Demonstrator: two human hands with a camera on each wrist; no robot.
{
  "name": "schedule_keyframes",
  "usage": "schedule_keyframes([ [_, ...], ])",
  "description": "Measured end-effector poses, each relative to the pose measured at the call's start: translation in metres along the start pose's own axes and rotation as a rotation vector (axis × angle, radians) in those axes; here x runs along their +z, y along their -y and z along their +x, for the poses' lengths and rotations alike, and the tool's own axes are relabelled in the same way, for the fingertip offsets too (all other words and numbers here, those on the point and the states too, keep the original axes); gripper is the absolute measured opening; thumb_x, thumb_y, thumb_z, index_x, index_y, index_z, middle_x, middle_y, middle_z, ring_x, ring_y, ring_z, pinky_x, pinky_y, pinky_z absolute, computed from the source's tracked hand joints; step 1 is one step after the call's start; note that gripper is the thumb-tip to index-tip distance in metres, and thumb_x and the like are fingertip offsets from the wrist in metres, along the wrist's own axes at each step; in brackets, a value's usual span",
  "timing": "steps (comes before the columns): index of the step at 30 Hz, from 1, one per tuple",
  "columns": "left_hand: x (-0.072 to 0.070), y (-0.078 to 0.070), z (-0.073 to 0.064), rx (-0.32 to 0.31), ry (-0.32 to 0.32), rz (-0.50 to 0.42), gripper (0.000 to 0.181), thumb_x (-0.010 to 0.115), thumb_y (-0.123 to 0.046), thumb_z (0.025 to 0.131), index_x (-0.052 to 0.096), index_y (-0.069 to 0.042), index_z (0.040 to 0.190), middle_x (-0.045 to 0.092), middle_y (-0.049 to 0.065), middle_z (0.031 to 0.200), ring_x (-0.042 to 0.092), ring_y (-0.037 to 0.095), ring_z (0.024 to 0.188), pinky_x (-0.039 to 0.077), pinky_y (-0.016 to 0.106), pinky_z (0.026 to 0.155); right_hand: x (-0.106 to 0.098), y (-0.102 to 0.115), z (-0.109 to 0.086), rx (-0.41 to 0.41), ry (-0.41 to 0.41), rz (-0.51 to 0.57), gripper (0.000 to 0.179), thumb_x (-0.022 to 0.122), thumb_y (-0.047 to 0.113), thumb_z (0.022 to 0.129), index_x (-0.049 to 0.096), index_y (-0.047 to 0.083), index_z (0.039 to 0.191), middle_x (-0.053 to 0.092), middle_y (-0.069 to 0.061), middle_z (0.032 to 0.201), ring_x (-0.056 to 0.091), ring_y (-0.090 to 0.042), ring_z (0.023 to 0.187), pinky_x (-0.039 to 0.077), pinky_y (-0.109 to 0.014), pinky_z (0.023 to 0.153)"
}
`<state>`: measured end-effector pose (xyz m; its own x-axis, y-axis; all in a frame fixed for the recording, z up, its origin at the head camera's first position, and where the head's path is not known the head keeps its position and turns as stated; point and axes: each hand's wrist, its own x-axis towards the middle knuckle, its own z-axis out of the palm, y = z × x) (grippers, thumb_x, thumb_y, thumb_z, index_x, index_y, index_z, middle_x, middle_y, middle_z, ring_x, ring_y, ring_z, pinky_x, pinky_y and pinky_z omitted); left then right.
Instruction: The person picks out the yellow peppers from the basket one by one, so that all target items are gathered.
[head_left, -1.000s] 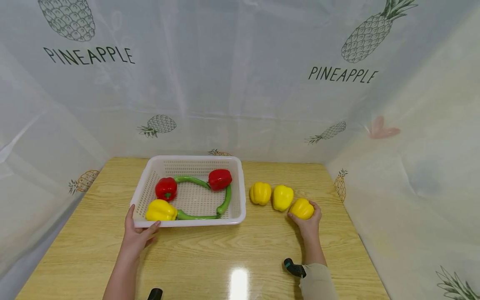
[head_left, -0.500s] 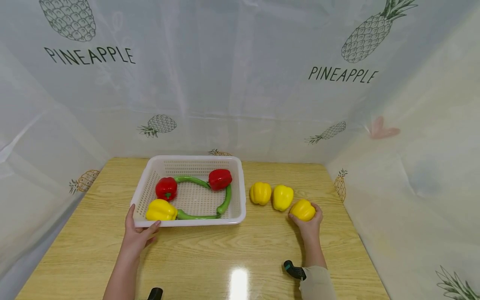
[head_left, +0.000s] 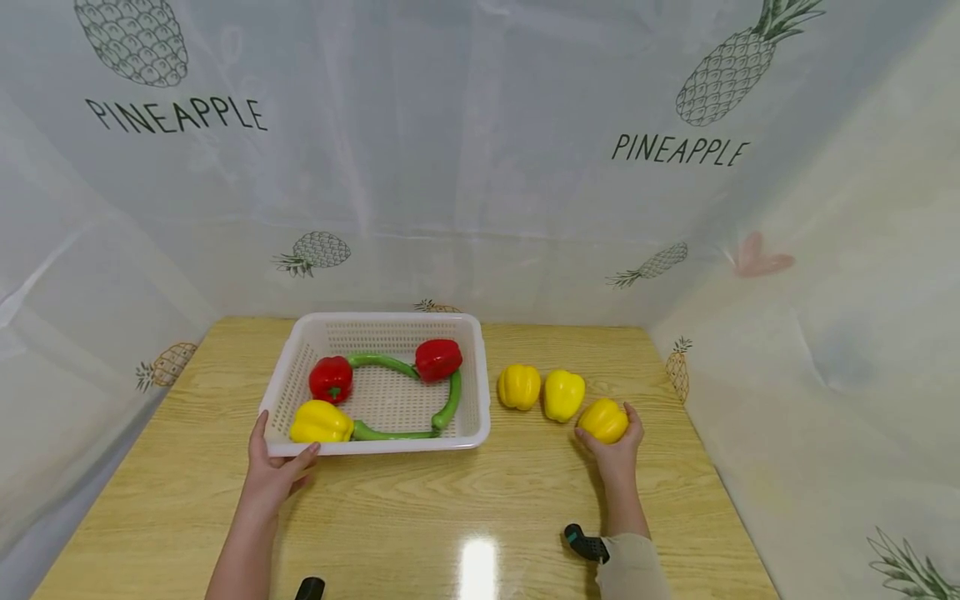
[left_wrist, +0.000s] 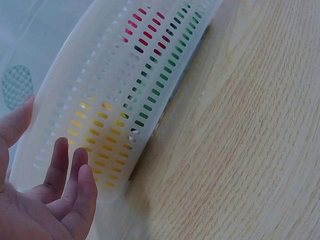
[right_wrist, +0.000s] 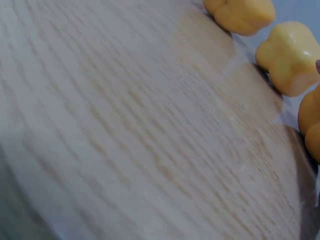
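Note:
My left hand (head_left: 272, 477) holds the near left corner of a white plastic basket (head_left: 405, 447), its thumb at the front rim and a finger along the left side. In the left wrist view, curled fingers (left_wrist: 85, 192) show by the slotted wall. Inside lie two red bell peppers (head_left: 331, 379), a yellow bell pepper (head_left: 321, 422) and several long green peppers (head_left: 397, 434). At the right, my right hand (head_left: 619, 457) grips another yellow bell pepper (head_left: 603, 419) between thumb and fingers, at table level. The right wrist view mostly cuts off that hand.
Two more yellow bell peppers (head_left: 519, 387) stand between the basket and my right hand. They rest on the wood-grain table (head_left: 420, 517). A printed plastic sheet (head_left: 480, 192) hangs behind and along the sides. Black wrist devices (head_left: 587, 544) show near my forearms.
Hands, basket and peppers keep nearly the same places. The whole head view has shifted very slightly.

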<state>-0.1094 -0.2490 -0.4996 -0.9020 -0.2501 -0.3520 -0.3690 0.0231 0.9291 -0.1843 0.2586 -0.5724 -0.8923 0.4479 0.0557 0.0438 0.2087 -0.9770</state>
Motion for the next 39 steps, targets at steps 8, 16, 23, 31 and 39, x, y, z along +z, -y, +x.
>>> schedule_keyframes([
  [8,-0.001,0.001,0.000,0.003,-0.004,0.004,0.110,0.072,-0.025,0.090,-0.017,-0.044,0.151,0.051,0.009,0.136,0.066,0.012,0.086,0.054,0.032,0.076,-0.006,0.018,-0.007,-0.100,-0.046,-0.058,0.095,0.085,0.006,0.073,0.030,0.012,0.150,0.023,-0.018,0.147,0.024,-0.036,0.136,0.021,-0.055,0.109],
  [16,-0.002,0.001,0.000,0.004,-0.002,0.013,0.110,0.072,-0.025,0.090,-0.018,-0.045,0.150,0.047,0.014,0.142,0.065,0.012,0.086,0.053,0.032,0.077,0.007,0.052,-0.020,-0.197,-0.012,0.032,0.075,0.082,-0.002,0.074,0.046,0.009,0.139,0.034,-0.009,0.140,0.027,-0.033,0.134,0.020,-0.054,0.108],
  [23,-0.002,-0.001,-0.001,-0.002,-0.001,0.007,0.110,0.072,-0.026,0.090,-0.018,-0.043,0.151,0.052,0.013,0.136,0.066,0.013,0.086,0.054,0.033,0.077,0.034,0.072,-0.036,-0.230,0.149,0.085,0.070,0.080,-0.006,0.076,0.047,-0.001,0.137,0.042,-0.013,0.139,0.033,-0.031,0.132,0.023,-0.046,0.108],
  [31,-0.001,-0.001,-0.002,-0.003,0.001,-0.006,0.110,0.072,-0.027,0.090,-0.017,-0.042,0.151,0.054,0.012,0.132,0.066,0.014,0.087,0.054,0.033,0.079,0.056,0.109,-0.063,-0.273,0.302,0.114,0.058,0.077,-0.005,0.079,0.051,-0.008,0.130,0.049,-0.023,0.132,0.041,-0.037,0.125,0.030,-0.056,0.105],
  [39,-0.001,-0.002,-0.002,0.018,-0.011,-0.009,0.108,0.072,-0.024,0.090,-0.015,-0.040,0.153,0.061,0.001,0.118,0.066,0.014,0.087,0.054,0.033,0.077,0.088,0.122,-0.070,-0.334,0.431,0.227,0.053,0.075,-0.012,0.078,0.052,-0.012,0.125,0.052,-0.029,0.126,0.047,-0.045,0.117,0.042,-0.047,0.100],
])
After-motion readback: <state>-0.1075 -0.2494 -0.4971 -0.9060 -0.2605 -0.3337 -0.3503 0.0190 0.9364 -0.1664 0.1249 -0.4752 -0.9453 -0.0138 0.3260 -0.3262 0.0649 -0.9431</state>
